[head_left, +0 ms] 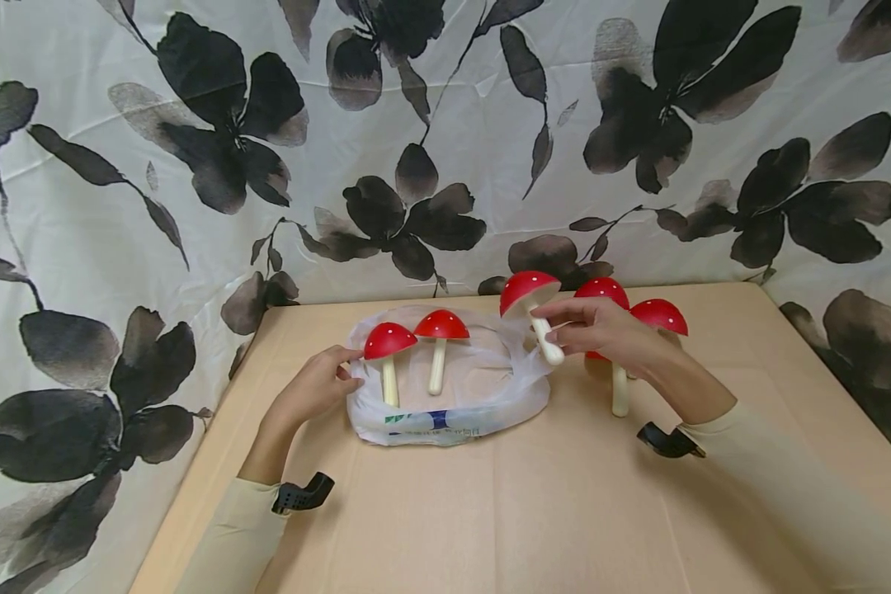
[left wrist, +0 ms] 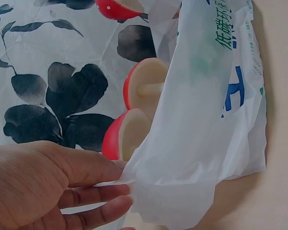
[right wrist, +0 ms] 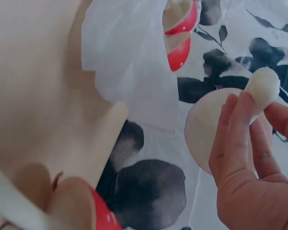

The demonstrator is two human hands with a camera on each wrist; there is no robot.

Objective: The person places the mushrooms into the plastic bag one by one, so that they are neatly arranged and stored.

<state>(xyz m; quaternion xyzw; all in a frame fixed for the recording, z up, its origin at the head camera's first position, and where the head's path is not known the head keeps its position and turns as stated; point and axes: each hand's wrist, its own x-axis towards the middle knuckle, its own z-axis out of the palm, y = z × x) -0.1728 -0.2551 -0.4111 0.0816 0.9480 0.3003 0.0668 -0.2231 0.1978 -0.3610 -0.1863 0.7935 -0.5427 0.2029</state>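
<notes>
My left hand [head_left: 312,386] pinches the left rim of a thin white plastic bag [head_left: 456,422], which stands with its mouth spread wide. Two toy mushrooms with red, white-dotted caps are inside: one [head_left: 389,337] beside my left fingers, another [head_left: 442,325] just right of it. Over the bag's right side, my right hand [head_left: 601,330] holds a third mushroom [head_left: 527,290] by its cream stem, cap up and tilted left. In the right wrist view, the rounded stem end [right wrist: 265,86] shows between thumb and fingers, with the pale cap underside beyond.
More red mushrooms stand right of the bag, partly hidden behind my right hand; one cap [head_left: 603,289] is at the back, another [head_left: 662,315] farther right. A light wooden table [head_left: 490,511] lies below. A floral cloth [head_left: 505,148] hangs behind its far edge.
</notes>
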